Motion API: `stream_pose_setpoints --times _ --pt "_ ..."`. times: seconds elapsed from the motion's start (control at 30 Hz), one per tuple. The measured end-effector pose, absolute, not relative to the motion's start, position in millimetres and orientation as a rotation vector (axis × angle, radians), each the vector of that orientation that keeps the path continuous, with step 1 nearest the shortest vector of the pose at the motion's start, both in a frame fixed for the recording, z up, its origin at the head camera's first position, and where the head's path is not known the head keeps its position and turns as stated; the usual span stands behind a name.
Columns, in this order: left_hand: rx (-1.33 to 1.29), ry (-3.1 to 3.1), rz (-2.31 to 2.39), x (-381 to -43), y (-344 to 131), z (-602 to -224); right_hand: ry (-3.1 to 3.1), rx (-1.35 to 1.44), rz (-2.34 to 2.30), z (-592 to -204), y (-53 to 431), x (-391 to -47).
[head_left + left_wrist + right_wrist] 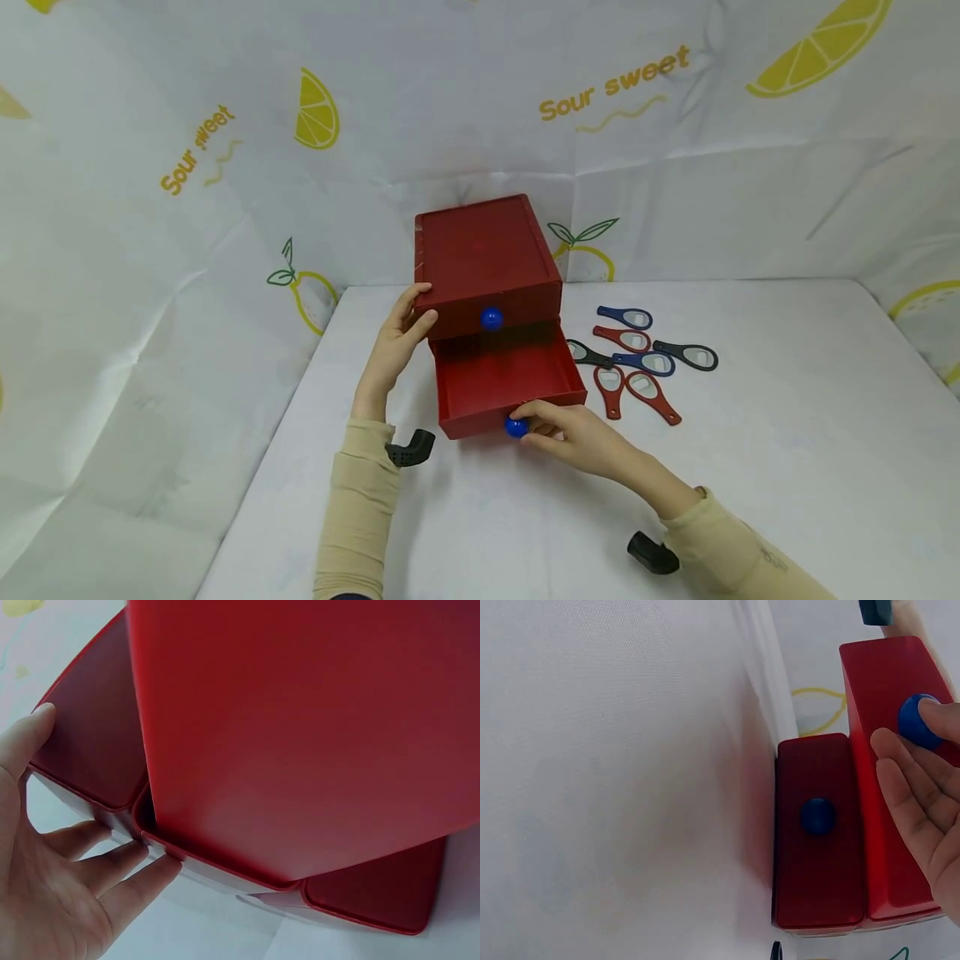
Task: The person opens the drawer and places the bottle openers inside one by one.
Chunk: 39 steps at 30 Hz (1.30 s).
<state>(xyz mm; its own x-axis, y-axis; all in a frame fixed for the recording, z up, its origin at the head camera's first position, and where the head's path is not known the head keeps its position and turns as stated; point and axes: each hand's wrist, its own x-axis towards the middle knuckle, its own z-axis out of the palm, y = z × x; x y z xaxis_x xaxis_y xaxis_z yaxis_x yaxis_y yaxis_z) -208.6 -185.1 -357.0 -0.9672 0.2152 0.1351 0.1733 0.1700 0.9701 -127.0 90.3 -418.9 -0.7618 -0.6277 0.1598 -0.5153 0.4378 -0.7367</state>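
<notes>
A red drawer cabinet [480, 250] stands against the back cloth, its upper drawer closed behind a blue knob [491, 318]. Beneath that, a red drawer [510, 375] is pulled well out, and its visible floor is bare. My right hand [573, 432] pinches this drawer's blue knob [917, 720] between thumb and fingers. At the cabinet's upper left front corner is my left hand [393, 346]. In the left wrist view its thumb lies over the edge of the dark red panel [97, 727], while nearly straight fingers [135, 889] touch the side.
Right of the cabinet lie several flat-handled tools in blue, red and black with rounded pale ends, among them a red one [663, 407] and a black one [686, 355]. Behind stands a white lemon-print cloth [675, 208]. The white tabletop [810, 417] extends to the right.
</notes>
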Motion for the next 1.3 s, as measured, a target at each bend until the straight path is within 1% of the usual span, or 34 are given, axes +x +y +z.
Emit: stream_pose_setpoints --times 0.53,0.8,0.9,1.0,1.07,1.23,1.3 --pt "0.409 2.369 1.98 -208 -184 -358 2.567 -1.046 -1.186 -412 100 -117" --pt "0.424 2.375 1.997 -222 -192 -379 2.654 -1.151 -1.453 -412 129 -119" --pt "0.414 2.384 1.999 -221 -192 -381 2.727 -1.162 -1.564 -414 146 -124" --pt "0.4 2.39 1.996 -220 -192 -382 2.84 -1.057 -1.577 -418 163 -129" --pt "0.402 2.388 1.991 -220 -192 -382 2.931 -0.921 -1.518 -420 175 -132" --pt "0.425 2.383 2.0 -221 -191 -382 3.071 -0.554 -1.254 -429 202 -142" --pt "0.435 2.378 2.01 -221 -191 -381 3.073 -0.452 -1.162 -432 210 -146"
